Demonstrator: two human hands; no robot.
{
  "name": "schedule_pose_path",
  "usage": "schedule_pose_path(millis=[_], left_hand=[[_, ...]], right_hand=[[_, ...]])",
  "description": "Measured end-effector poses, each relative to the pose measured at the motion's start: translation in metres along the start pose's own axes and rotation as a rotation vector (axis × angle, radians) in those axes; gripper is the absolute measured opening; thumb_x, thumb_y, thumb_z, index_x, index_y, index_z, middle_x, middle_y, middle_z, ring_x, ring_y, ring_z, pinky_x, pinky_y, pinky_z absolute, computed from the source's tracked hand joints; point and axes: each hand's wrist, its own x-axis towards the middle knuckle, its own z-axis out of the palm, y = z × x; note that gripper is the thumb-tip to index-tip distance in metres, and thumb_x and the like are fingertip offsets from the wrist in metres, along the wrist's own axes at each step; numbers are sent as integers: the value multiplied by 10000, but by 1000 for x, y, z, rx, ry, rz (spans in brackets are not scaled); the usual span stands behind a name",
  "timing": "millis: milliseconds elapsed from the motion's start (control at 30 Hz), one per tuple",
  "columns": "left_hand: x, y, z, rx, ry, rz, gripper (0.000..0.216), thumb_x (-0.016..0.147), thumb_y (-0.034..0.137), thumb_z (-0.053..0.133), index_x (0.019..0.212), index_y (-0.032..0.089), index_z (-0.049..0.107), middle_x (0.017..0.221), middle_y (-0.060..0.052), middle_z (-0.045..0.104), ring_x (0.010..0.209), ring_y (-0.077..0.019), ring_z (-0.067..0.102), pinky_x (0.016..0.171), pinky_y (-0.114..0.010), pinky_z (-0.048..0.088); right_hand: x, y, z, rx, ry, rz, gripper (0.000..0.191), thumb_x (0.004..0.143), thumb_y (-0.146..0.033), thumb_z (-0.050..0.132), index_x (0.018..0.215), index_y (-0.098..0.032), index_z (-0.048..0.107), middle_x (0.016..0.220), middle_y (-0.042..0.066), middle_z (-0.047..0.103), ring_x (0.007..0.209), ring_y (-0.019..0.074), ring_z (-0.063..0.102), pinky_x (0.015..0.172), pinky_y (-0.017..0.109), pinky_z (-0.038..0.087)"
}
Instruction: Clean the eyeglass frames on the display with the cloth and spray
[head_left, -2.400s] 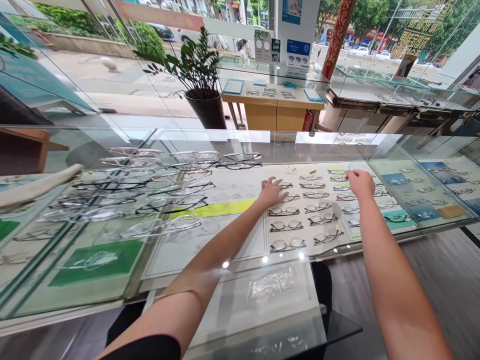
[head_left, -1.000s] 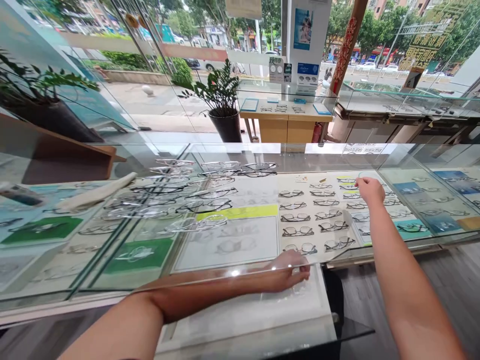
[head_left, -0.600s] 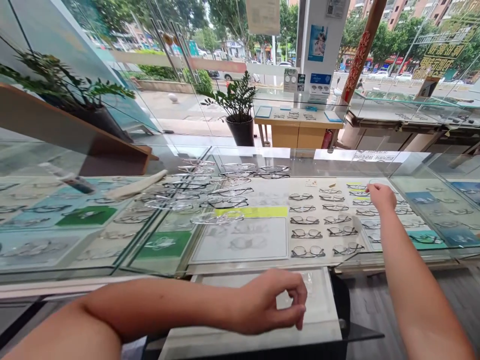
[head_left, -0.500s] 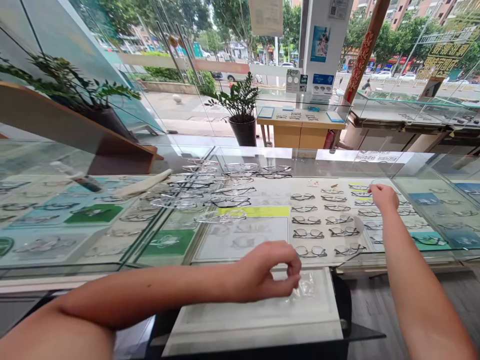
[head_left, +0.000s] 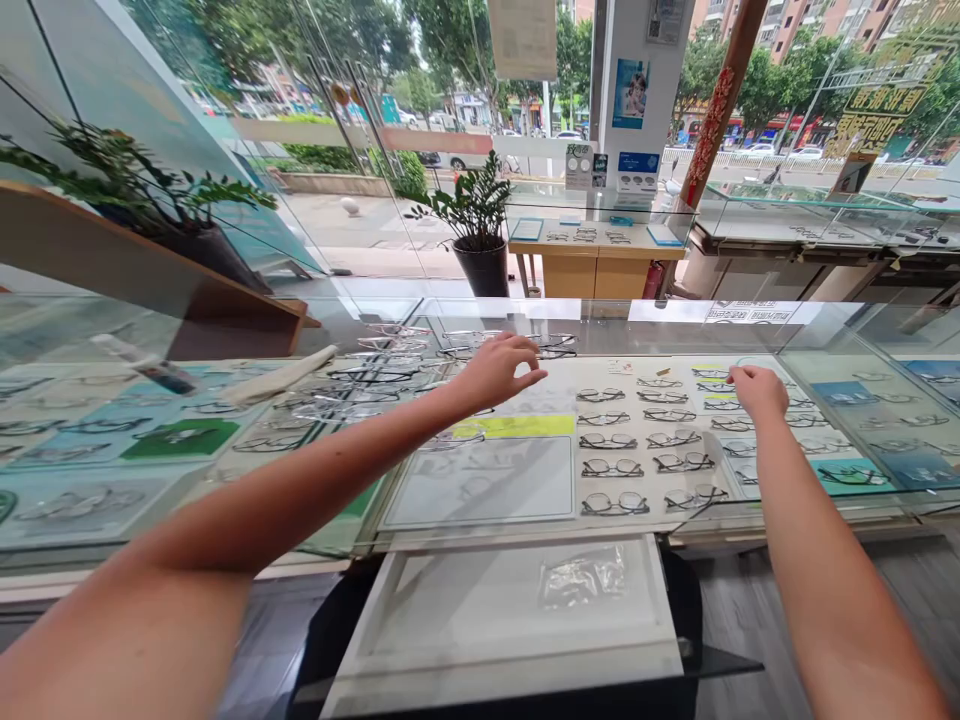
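Note:
My left hand [head_left: 496, 374] is over the glass counter top with its thumb apart from the curved fingers and nothing visible between them. It hovers at the right side of a group of eyeglasses [head_left: 375, 375] laid out on the glass. My right hand [head_left: 762, 392] is closed in a pinch at the far right, above display eyeglasses [head_left: 718, 373] under the glass. What its fingertips hold, if anything, is too small to make out. Rows of eyeglasses [head_left: 611, 441] lie in the case between my hands.
Below the counter, a pulled-out white drawer [head_left: 450, 610] holds a clear plastic bag [head_left: 581, 578]. A cloth-like beige strip [head_left: 289, 375] and a marker-like tube [head_left: 146, 364] lie on the left glass. A potted plant [head_left: 480, 262] and another display counter [head_left: 630, 250] stand beyond.
My left hand has moved up and away from above the drawer to the glasses on the counter, its fingers opening a little. My right hand stays nearly in place.

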Motion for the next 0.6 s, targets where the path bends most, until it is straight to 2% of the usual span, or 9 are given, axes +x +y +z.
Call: schedule_pose_path(millis=[67, 133, 267, 367, 500, 600], left_hand=[[5, -8, 6, 132, -88, 4, 406, 972, 555, 585, 1064, 212, 781, 1498, -102, 635, 1341, -381, 517, 1118, -565, 388], [10, -13, 11, 211, -166, -17, 503, 976, 616, 543, 1182, 219, 772, 1574, -99, 574, 1369, -413, 471, 1122, -581, 358], [18, -15, 18, 263, -231, -24, 550, 984, 640, 480, 1107, 197, 783, 1469, -121, 651, 1326, -419, 478, 1106, -565, 345], [25, -14, 18, 286, -172, -26, 488, 984, 590, 493, 1017, 192, 774, 1383, -137, 680, 1298, -410, 486, 1076, -552, 364], [41, -19, 14, 328, -93, -53, 352, 923, 423, 593, 1138, 174, 719, 1289, -166, 694, 1265, -394, 504, 1037, -526, 395], [54, -25, 14, 353, -166, -64, 363, 879, 354, 623, 1183, 171, 699, 1253, -154, 717, 1250, -382, 520, 1035, -515, 392]], right_hand=[[-1, 1, 0, 8, -1, -6, 234, 808, -310, 573, 642, -238, 721, 544, 24, 594, 608, 212, 521, 620, 338, 348], [-1, 2, 0, 14, -1, -10, 231, 803, -302, 571, 629, -237, 709, 536, 23, 589, 596, 208, 511, 609, 338, 337], [0, 3, 1, 25, 4, -15, 230, 795, -304, 574, 606, -239, 688, 520, 22, 578, 590, 207, 503, 604, 335, 328], [0, 3, 2, 25, 3, -12, 242, 805, -311, 576, 602, -240, 686, 520, 22, 577, 596, 211, 508, 615, 336, 333], [0, 2, 1, 10, -1, -3, 239, 819, -305, 573, 642, -237, 717, 538, 21, 581, 606, 215, 511, 633, 343, 347], [-1, 1, 1, -2, -4, -1, 229, 826, -302, 575, 674, -234, 733, 553, 21, 587, 619, 217, 517, 637, 341, 350]])
